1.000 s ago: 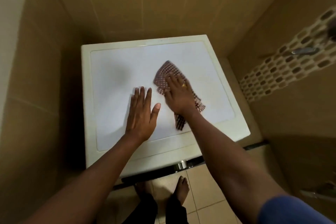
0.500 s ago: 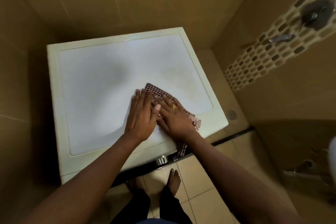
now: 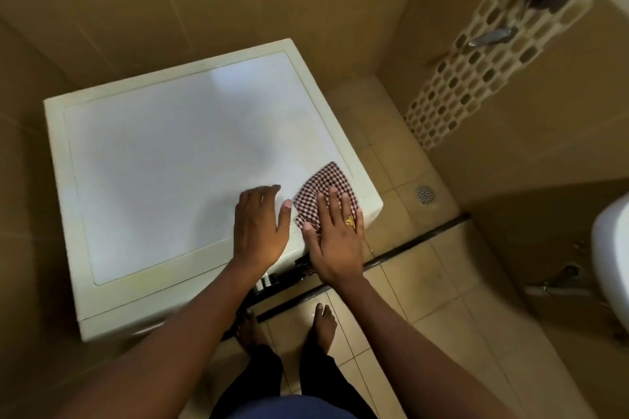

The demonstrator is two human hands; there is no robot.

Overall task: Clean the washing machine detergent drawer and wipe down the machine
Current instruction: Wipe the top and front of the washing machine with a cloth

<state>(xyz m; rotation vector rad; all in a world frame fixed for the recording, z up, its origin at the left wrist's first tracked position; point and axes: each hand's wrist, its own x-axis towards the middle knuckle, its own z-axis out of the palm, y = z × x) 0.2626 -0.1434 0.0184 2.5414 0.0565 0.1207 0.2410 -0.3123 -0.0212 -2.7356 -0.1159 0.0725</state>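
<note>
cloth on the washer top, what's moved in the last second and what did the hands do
The checked cloth slid from the middle right of the washing machine top to its front right corner, pushed by the right hand, which presses flat on it throughout. Nothing was picked up or let go. The left hand stayed flat on the top near the front edge.

White washing machine top (image 3: 163,163), checked cloth (image 3: 323,187) flat on its front right corner
</note>
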